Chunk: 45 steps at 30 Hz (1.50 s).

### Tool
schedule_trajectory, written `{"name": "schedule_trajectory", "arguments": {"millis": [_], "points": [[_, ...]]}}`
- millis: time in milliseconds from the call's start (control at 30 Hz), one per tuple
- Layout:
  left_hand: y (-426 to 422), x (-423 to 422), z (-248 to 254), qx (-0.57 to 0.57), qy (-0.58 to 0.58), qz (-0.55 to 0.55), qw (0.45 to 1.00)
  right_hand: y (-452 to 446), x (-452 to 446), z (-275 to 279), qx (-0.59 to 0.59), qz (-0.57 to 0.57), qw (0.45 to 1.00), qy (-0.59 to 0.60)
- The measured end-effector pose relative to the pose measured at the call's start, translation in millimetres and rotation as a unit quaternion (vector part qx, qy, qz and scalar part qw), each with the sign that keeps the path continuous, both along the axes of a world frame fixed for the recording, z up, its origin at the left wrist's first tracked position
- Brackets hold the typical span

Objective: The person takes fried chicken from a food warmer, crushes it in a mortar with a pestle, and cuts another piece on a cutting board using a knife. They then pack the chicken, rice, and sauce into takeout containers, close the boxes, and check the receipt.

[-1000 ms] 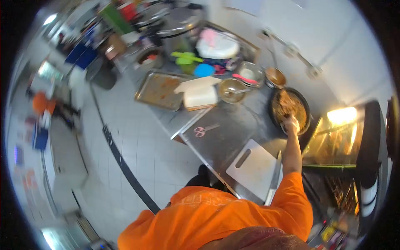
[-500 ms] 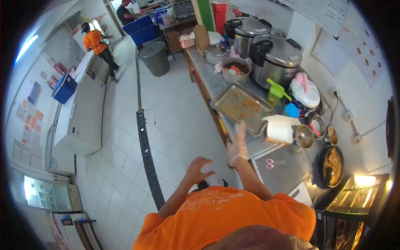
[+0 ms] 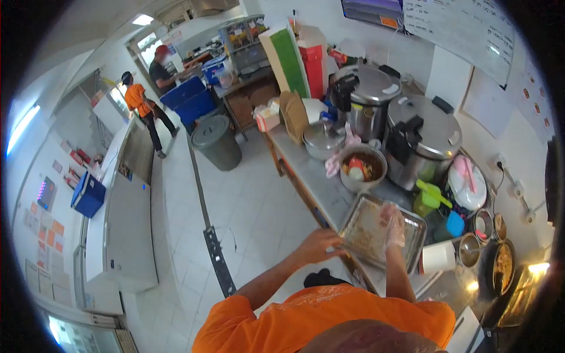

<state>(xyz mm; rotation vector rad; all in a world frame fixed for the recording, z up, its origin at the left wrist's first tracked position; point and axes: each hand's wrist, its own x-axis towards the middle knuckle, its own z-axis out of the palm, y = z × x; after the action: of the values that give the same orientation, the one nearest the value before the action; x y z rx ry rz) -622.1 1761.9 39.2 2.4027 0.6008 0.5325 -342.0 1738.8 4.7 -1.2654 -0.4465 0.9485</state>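
A shallow metal tray (image 3: 360, 230) with brownish residue on its bottom lies on the steel counter. My left hand (image 3: 321, 246), bare, is at the tray's left edge with its fingertips on the rim. My right hand (image 3: 394, 228), in a clear plastic glove, reaches down over the tray's right half. Its fingers point into the tray and are blurred, so whether they hold anything is hidden. Beside the tray's lower right corner stands a white carton (image 3: 438, 257). Behind the tray is a metal pot (image 3: 376, 176) of dark food with a red-and-white object in it.
Two large pressure cookers (image 3: 426, 132) stand along the wall. A green jug (image 3: 425, 205), a blue cup (image 3: 453, 225), metal bowls (image 3: 469, 250) and a pan of food (image 3: 503, 265) crowd the right. A grey bin (image 3: 218, 144) stands on the floor; two people are farther back.
The view has tilted up and shifted. My right hand has moved from the tray's near edge to over its inside. My left hand has come from mid-air to the tray's rim.
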Motion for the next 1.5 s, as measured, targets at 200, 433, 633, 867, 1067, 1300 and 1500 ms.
{"name": "schedule_trajectory", "arguments": {"millis": [200, 433, 633, 867, 1067, 1300, 1500], "points": [[277, 28, 85, 0.21, -0.171, 0.081, 0.959, 80, -24, -9, 0.016, 0.001, 0.995, -0.097], [652, 199, 154, 0.011, -0.167, 0.033, 0.985, 155, -47, -21, -0.008, 0.073, 0.98, -0.187], [958, 376, 96, 0.214, 0.041, 0.129, 0.968, 256, -52, 13, -0.163, -0.05, 0.949, -0.266], [991, 414, 105, 0.343, 0.236, 0.134, 0.899, 341, -78, 48, -0.087, -0.34, 0.901, -0.256], [867, 410, 227, 0.351, 0.099, 0.0, 0.931, 382, -71, 139, -0.073, -0.424, 0.875, -0.221], [548, 274, 293, 0.431, -0.105, -0.517, 0.732, 396, -57, 193, 0.358, -0.327, 0.854, 0.188], [374, 229, 190, 0.471, -0.249, -0.624, 0.572, 241, -71, 78, 0.215, -0.634, 0.741, 0.05]]}}
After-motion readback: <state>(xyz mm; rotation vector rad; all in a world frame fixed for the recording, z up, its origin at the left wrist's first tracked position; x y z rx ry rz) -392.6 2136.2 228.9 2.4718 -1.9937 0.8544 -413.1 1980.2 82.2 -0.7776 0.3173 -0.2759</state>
